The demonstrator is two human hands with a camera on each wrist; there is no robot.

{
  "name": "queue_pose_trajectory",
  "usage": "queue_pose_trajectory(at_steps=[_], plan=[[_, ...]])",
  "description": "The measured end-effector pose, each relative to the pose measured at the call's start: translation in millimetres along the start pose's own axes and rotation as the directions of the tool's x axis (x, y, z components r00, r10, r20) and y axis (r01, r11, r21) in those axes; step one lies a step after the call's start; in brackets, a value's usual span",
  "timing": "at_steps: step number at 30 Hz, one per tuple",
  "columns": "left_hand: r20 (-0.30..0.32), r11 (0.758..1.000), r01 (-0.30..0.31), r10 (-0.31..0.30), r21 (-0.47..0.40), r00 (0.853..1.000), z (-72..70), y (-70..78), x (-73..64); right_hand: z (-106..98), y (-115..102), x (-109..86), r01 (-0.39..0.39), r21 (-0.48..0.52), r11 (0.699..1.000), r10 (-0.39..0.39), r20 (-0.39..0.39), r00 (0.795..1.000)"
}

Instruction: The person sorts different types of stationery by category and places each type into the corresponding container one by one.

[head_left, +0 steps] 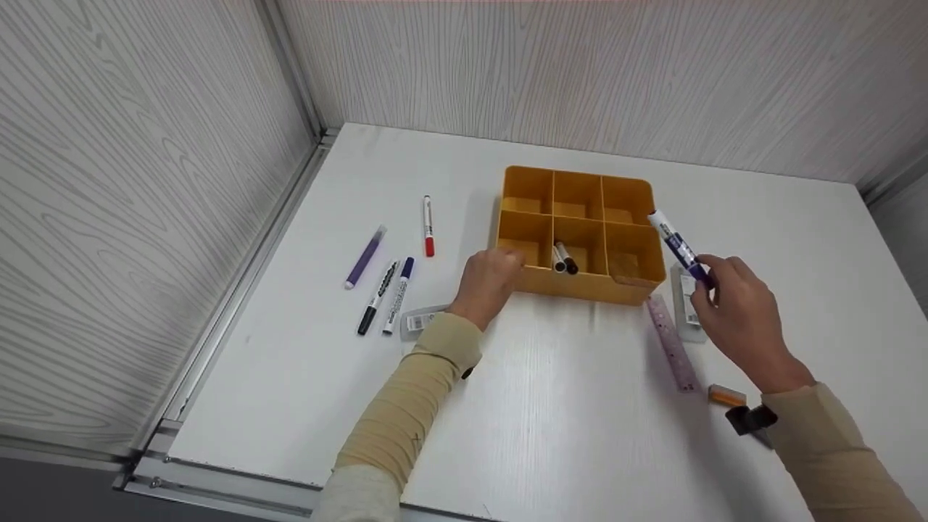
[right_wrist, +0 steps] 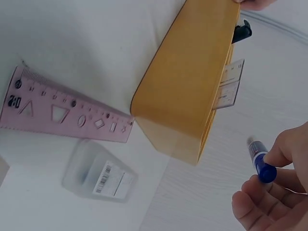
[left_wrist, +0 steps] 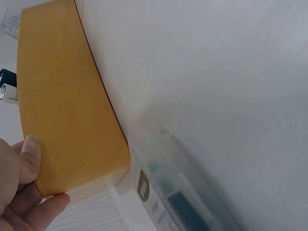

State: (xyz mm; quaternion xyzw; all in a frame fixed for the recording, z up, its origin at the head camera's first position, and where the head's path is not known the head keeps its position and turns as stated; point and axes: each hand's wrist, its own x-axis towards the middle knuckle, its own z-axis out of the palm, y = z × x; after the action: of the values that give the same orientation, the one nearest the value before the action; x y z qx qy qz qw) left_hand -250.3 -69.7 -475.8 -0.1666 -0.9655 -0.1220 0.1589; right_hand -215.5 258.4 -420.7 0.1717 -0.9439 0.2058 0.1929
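A yellow-orange compartment organizer box (head_left: 580,286) stands on the white table. My left hand (head_left: 490,284) grips its front left corner, thumb on the outer wall in the left wrist view. Two markers (head_left: 564,257) stand in the front middle compartment, and a clear labelled piece (right_wrist: 228,86) sticks up from the front right one. Right of the box, my right hand (head_left: 741,312) pinches a white marker (head_left: 676,241) by its blue-purple cap, the other end pointing up toward the box's right edge. A translucent case (left_wrist: 168,187) lies by the box corner near my left hand.
Left of the box lie a red-capped marker (head_left: 428,228), a purple pen (head_left: 365,257), a black marker (head_left: 378,299) and a blue-capped marker (head_left: 399,296). To the right are a pink ruler (head_left: 672,344), another translucent case (right_wrist: 98,173) and an orange-and-grey block (head_left: 726,395).
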Motion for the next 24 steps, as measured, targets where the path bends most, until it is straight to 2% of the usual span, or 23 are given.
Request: queue_pose_trajectory(at_steps=[10, 17, 24], plan=[[-0.002, 1.000, -0.005, 0.005, 0.016, 1.000, 1.8, -0.1, -0.5, 11.2, -29.9, 8.0, 0.102, -0.013, 0.995, -0.102, 0.027, 0.994], [-0.001, 1.000, 0.005, -0.005, 0.016, 1.000, 1.5, 0.4, 0.3, 24.4, -41.1, 14.9, 0.197, -0.014, 0.980, -0.197, -0.008, 0.980], [0.010, 1.000, 0.014, -0.014, 0.017, 1.000, -0.3, 0.6, -0.1, 34.4, -52.3, 21.3, 0.201, 0.006, 0.980, -0.201, 0.029, 0.979]])
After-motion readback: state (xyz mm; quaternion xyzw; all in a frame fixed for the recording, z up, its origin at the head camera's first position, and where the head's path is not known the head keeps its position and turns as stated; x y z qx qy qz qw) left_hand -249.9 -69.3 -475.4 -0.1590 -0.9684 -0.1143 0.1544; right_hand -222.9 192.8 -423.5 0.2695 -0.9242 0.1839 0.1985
